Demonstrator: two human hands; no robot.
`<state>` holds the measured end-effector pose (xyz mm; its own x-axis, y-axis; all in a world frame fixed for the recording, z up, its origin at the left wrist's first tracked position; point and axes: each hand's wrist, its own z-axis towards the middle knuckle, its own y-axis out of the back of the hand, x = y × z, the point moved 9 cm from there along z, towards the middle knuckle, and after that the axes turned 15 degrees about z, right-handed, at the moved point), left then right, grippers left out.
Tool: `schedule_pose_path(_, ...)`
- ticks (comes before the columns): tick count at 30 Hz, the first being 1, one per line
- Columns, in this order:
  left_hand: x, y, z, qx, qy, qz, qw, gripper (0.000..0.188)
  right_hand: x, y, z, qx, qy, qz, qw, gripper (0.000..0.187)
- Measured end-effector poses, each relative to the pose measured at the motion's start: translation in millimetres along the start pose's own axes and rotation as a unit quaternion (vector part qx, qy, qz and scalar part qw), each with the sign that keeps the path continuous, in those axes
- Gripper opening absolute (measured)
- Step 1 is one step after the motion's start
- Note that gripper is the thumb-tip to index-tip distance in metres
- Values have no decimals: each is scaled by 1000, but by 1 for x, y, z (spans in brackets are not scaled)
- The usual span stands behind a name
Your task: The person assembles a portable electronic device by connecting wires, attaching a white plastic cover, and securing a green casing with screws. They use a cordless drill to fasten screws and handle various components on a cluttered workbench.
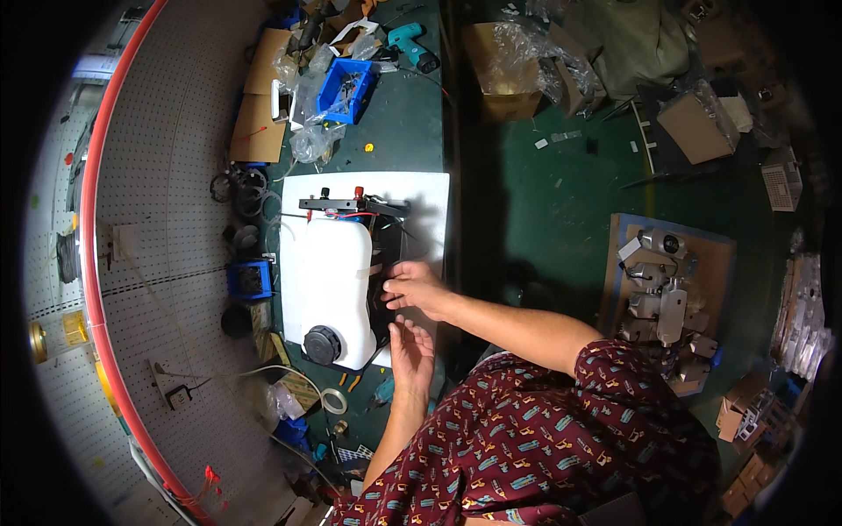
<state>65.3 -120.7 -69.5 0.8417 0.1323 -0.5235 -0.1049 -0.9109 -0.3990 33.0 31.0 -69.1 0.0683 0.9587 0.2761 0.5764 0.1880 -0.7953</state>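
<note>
A white plastic tank [336,263] with a black screw cap [322,344] lies on a white sheet [430,197] on the bench. Along its far end runs a black bar [338,204] carrying a red knob [359,192] and a black knob, with thin wires beside it. My right hand [419,290] reaches to the dark right side of the tank, fingers bent and apart, and I see nothing held in it. Just nearer, my left hand [412,352] has its fingers stretched out beside the tank's lower right edge. What the fingertips touch is lost in shadow.
Beyond the tank stand a blue bin [346,91] and a teal power drill [410,46]. A pegboard wall [184,202] rises at left, with a small blue bin [250,280] next to it. A tape roll [334,401] lies nearer. Metal parts [671,311] fill a board at right.
</note>
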Motion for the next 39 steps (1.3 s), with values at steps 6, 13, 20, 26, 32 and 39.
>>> schedule_pose_path(6,-3,24,9,-8,-45,49,998,25,-16,-14,-1,-18,36,-32,999,24)
schedule_pose_path(13,-6,10,10,-65,-103,101,987,39,-30,-25,-2,-36,47,-34,998,19)
schedule_pose_path(20,-2,-19,0,-18,-75,179,981,63,-37,-19,0,-19,0,14,1000,27)
schedule_pose_path(26,11,-18,5,-38,-37,141,989,52,-32,7,3,-38,-34,33,998,32)
schedule_pose_path(32,37,29,-23,-64,9,217,974,40,-30,44,-11,-32,-78,-76,994,28)
schedule_pose_path(39,72,96,-81,-46,-127,476,869,32,92,246,-68,-73,-73,-429,897,19)
